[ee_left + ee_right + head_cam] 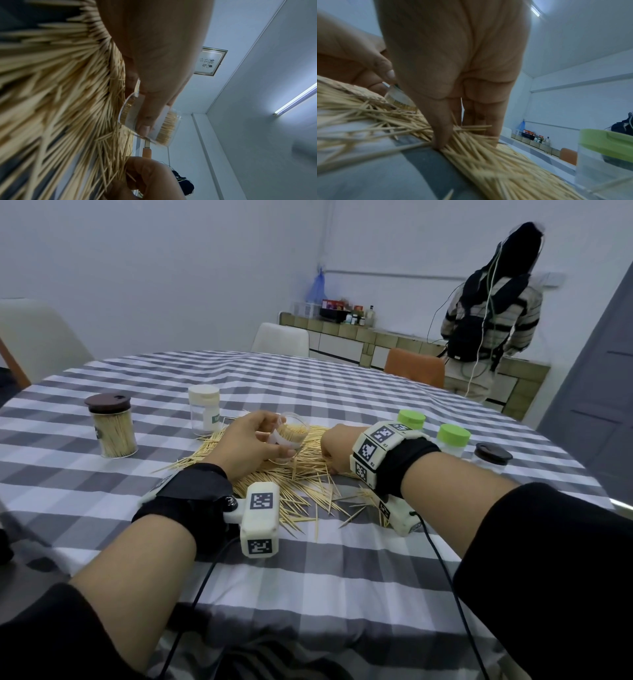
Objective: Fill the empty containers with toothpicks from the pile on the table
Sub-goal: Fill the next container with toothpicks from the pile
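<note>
An open clear container (288, 436), already largely filled with toothpicks, is held by the left hand (251, 445), whose fingers and thumb are curled round its wall. It is kept just above the middle of the pile of toothpicks (301, 474) on the table (342, 392), tilted so that its mouth faces up and toward the right hand (337, 448). The right hand is pressed down into the pile beside it; in the right wrist view its thumb and fingers (442, 129) are closed on a small bunch of toothpicks.

The step in hand is judged to be the gathering of another bunch for this container. It is best done if the sticks are aligned side by side before being lifted, so that they can be slid in lengthwise. Crossed sticks would likely jam at the rim or spill. The tilt of the container should be kept, since it lets the bunch slide along those already inside.

Inside the container the toothpicks are packed parallel, their long axes running along the container's own axis, ends toward the mouth. In the pile they lie flat, fanned and crossing in many directions.

A full jar with a brown lid (111, 426) is seen standing upright to the left, and several capped containers, which look empty, stand round the pile.
</note>
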